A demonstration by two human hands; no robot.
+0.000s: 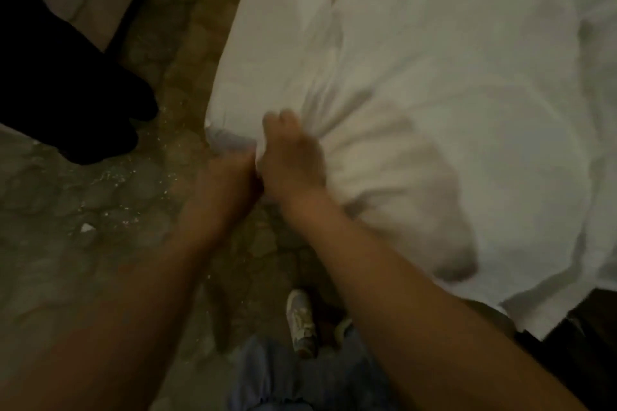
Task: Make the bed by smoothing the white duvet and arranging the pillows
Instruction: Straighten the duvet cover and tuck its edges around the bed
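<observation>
I note the white duvet [417, 77] lies across the bed, its near corner bunched at the mattress edge. The right hand [290, 157] grips that bunched cloth, fingers curled in. The left hand [227, 177] sits touching it at the same corner; blur prevents me telling whether it holds cloth. No pillows in view. In my judgement, the corner should be drawn outward evenly, low and taut, to flatten the radiating creases.
</observation>
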